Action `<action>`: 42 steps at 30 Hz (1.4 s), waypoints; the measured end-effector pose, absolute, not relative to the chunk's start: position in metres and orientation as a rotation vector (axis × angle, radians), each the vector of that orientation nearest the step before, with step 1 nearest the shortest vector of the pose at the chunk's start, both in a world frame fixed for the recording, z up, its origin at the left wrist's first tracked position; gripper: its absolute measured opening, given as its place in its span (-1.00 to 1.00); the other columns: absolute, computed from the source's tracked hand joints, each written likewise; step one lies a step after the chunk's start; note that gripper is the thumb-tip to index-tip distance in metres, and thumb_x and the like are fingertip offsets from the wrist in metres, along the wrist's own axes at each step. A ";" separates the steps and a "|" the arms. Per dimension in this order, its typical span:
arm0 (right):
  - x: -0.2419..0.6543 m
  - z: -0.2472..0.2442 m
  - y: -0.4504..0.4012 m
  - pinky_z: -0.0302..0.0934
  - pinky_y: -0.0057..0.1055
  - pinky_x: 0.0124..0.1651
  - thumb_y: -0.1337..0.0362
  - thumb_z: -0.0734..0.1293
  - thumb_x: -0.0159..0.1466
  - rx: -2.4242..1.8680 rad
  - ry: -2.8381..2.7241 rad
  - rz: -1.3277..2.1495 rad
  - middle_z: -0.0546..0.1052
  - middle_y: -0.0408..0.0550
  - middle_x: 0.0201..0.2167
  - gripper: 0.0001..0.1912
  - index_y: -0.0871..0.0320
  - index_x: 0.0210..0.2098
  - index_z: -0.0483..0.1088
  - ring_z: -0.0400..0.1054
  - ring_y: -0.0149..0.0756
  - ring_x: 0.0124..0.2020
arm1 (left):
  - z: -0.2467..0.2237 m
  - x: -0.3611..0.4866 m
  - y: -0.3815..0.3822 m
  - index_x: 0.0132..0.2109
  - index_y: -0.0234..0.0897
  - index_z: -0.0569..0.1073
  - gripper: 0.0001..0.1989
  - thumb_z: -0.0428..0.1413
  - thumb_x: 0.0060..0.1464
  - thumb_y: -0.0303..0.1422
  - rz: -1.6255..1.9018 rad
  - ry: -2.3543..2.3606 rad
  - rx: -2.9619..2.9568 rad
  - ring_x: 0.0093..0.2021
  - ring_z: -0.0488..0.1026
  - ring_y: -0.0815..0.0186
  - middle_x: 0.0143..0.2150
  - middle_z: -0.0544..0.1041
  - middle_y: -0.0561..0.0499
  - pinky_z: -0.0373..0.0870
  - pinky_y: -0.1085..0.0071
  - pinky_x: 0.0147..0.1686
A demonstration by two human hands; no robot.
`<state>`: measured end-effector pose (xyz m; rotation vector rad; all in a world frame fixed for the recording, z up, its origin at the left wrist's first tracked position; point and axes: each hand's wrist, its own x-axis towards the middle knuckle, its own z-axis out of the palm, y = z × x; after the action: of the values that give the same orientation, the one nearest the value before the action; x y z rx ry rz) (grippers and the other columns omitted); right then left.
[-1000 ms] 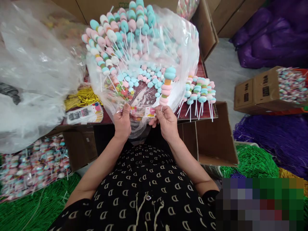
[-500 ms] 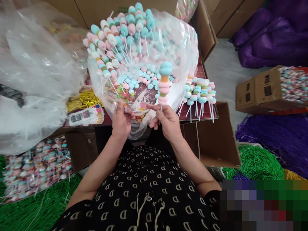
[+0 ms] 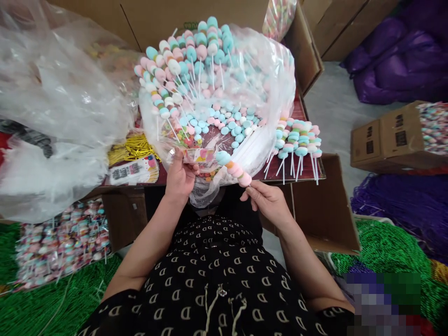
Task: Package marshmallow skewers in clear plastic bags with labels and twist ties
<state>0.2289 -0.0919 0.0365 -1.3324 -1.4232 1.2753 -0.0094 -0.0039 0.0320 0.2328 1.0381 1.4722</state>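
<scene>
My left hand (image 3: 182, 176) pinches a clear printed plastic bag (image 3: 205, 155), held sideways over the table's front edge. From its stick, my right hand (image 3: 264, 198) holds a marshmallow skewer (image 3: 235, 169) with blue, orange, pink and green pieces. The skewer tilts left, its blue tip beside the bag's right end and apparently outside it. Behind both hands lies a big clear plastic sack (image 3: 252, 51) with loose blue, pink and white marshmallows (image 3: 226, 123) and fruit-coloured gummy rings (image 3: 208, 176). Many finished skewers (image 3: 196, 51) are heaped on its far left part.
More skewers (image 3: 297, 137) lie at the table's right edge. Gold twist ties (image 3: 135, 147) and a stack of printed bags (image 3: 135, 170) sit at left. An open carton (image 3: 322, 205) stands below right; packed skewers (image 3: 66, 233) fill a container at lower left.
My right hand has moved right and down, and the skewer has swung from upright to leaning left, its tip towards the bag. My left hand still holds the bag. The view has shifted slightly.
</scene>
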 end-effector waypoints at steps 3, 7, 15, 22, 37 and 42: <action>0.236 0.037 -0.090 0.17 -0.48 -0.61 0.06 0.35 0.42 -1.372 -1.538 1.177 0.63 -0.16 -0.51 -0.69 0.10 -0.08 0.66 0.23 -0.48 -0.72 | 0.033 -0.008 -0.004 -0.32 -0.22 0.46 -0.61 0.41 0.11 -0.06 1.479 1.031 0.279 -0.66 0.39 0.50 -0.54 0.51 0.18 0.28 0.54 -0.68; 0.245 0.041 -0.088 0.26 -0.48 -0.52 0.13 0.35 0.42 -1.414 -1.690 0.998 0.62 -0.18 -0.55 -0.72 0.07 -0.07 0.69 0.33 -0.43 -0.65 | 0.030 -0.009 -0.003 -0.32 -0.22 0.47 -0.60 0.41 0.09 -0.04 1.515 1.042 0.371 -0.65 0.39 0.48 -0.55 0.48 0.19 0.29 0.51 -0.69; 0.255 0.052 -0.093 0.36 -0.48 -0.42 0.20 0.38 0.40 -1.429 -1.743 0.842 0.60 -0.19 -0.56 -0.73 0.09 -0.05 0.72 0.45 -0.39 -0.58 | 0.029 -0.011 -0.002 -0.36 -0.19 0.45 -0.57 0.46 0.00 -0.02 1.628 1.118 0.551 -0.61 0.38 0.48 -0.53 0.48 0.19 0.25 0.50 -0.69; 0.256 0.048 -0.093 0.36 -0.50 -0.44 0.20 0.39 0.40 -1.426 -1.738 0.845 0.60 -0.21 -0.58 -0.73 0.09 -0.03 0.72 0.43 -0.42 -0.61 | 0.027 -0.009 -0.003 -0.42 -0.22 0.43 -0.52 0.44 0.00 0.02 1.649 1.119 0.632 -0.65 0.34 0.46 -0.61 0.40 0.19 0.24 0.50 -0.72; 0.264 0.035 -0.091 0.37 -0.42 -0.42 0.17 0.42 0.37 -1.464 -1.702 0.863 0.67 -0.14 -0.47 -0.76 0.04 -0.08 0.74 0.43 -0.38 -0.59 | 0.021 -0.014 0.001 -0.42 -0.24 0.46 -0.56 0.40 0.07 -0.01 1.606 1.136 0.745 -0.57 0.44 0.44 -0.54 0.42 0.14 0.45 0.54 -0.62; 0.266 0.036 -0.091 0.32 -0.44 -0.46 0.13 0.41 0.37 -1.495 -1.658 1.015 0.59 -0.18 -0.57 -0.70 0.07 -0.04 0.73 0.39 -0.39 -0.62 | 0.023 -0.018 0.001 -0.39 -0.23 0.49 -0.56 0.42 0.03 0.02 1.576 1.143 0.810 -0.53 0.49 0.40 -0.54 0.42 0.15 0.47 0.52 -0.59</action>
<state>0.2656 -0.0908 0.0359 -1.4948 -1.6580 1.0150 -0.0176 0.0015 0.0231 0.8098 1.1427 1.5756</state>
